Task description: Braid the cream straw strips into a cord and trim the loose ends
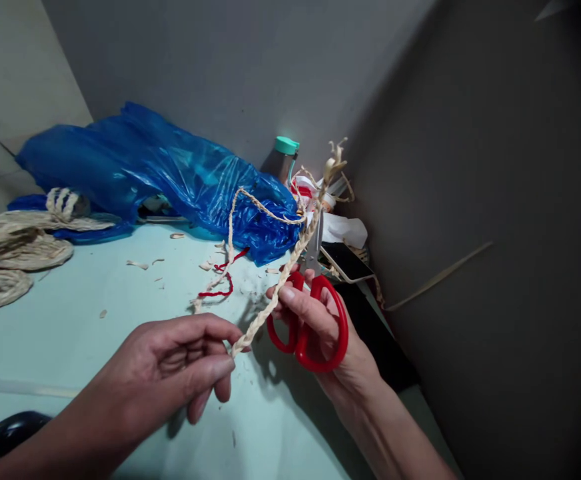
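A pale braided cord [290, 265] runs up and to the right across the middle, its frayed end raised near the corner of the walls. My left hand [185, 373] pinches the lower end of the braid between thumb and fingers. In my right hand [330, 327] are red-handled scissors [338, 357], with their blades pointing up and away behind the braid. The thumb of that hand also presses on the braid. Past my left fingers, a thinner twisted cord [231, 230] loops over the table, and a red string [230, 283] lies beside it.
A crumpled blue plastic bag [170, 167] lies along the back wall. Bundles of tan fibre [15, 250] are at left. Behind the bag stands a bottle with a teal cap [287, 145]. A phone [348, 261] and white paper [345, 230] sit at right. Scraps dot the table [70, 340].
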The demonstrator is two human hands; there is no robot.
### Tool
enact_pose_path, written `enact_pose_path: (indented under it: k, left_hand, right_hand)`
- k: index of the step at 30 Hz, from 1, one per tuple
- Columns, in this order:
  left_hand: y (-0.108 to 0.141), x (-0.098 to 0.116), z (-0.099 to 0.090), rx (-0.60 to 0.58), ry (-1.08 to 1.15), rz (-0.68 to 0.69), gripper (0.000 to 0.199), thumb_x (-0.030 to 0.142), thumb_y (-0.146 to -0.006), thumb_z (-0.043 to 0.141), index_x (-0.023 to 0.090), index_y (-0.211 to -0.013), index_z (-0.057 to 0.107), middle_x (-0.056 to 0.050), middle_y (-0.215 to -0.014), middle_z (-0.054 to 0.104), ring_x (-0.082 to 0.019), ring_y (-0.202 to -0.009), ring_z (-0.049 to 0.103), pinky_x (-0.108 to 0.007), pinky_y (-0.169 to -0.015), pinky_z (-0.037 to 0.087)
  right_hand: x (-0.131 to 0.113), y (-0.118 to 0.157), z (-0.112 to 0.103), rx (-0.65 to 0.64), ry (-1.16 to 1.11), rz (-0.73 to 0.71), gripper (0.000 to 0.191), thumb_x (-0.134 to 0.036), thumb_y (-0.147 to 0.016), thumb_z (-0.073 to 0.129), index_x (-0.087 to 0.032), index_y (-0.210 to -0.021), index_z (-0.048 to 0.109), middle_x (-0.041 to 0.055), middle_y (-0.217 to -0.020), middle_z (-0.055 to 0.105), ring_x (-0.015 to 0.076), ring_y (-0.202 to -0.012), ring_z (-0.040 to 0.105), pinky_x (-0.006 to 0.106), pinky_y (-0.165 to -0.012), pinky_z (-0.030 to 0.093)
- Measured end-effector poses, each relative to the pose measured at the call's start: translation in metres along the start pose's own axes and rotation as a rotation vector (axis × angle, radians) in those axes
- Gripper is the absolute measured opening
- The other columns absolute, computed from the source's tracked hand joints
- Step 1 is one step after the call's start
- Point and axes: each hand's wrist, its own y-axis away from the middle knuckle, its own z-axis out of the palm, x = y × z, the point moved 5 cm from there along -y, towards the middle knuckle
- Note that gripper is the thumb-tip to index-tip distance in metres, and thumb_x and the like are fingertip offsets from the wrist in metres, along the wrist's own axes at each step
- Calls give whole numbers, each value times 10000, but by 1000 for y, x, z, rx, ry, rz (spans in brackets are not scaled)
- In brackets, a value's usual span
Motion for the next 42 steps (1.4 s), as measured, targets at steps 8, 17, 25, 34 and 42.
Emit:
enact_pose_path:
  k: [8, 17, 25, 34, 42]
  left_hand:
    - [5, -4, -6, 120, -40, -30, 377, 415, -653, 803, 238, -985, 779, 24, -529, 607, -83, -429, 419, -158, -390, 326]
    - [3, 1, -11, 195, -178, 74, 261, 416, -655, 809, 311, -890, 851, 6, -503, 630, -79, -442, 399, -128, -384, 359]
    - [5, -6, -5, 109, -37, 65, 292, 450, -747, 745, 262, -969, 762, 21, -595, 659, -94, -450, 484, -172, -426, 429]
    - [11, 8, -7, 298, -329, 393, 155, 366, -779, 724, 331, -892, 825, 78, -345, 514, -103, -329, 454, -206, -382, 378]
    - [11, 7, -8, 268, -161, 403, 231, 237, -763, 672, 372, -855, 835, 62, -602, 746, -72, -312, 507, -193, -353, 411]
  right_hand:
    - [1, -4, -2, 10, 40, -53, 425, -297, -713, 846, -216, -1043, 592, -46, -707, 613, 113, -617, 568, 209, -548, 444]
    - [-4, -3, -4, 79, 107, -84, 438, -308, -687, 857, -204, -1012, 582, -41, -709, 627, 101, -578, 531, 200, -484, 410]
    - [-3, -3, -7, 69, 180, -135, 424, -304, -704, 869, -216, -1031, 614, -64, -714, 653, 80, -572, 556, 190, -527, 442]
    - [-1, 12, 21, -68, 214, -99, 440, -111, -639, 891, -218, -974, 627, -70, -703, 705, 79, -634, 657, 159, -619, 517]
    - [-4, 11, 22, -105, 242, -138, 412, -95, -671, 867, -219, -994, 643, -77, -703, 691, 54, -605, 628, 132, -591, 504]
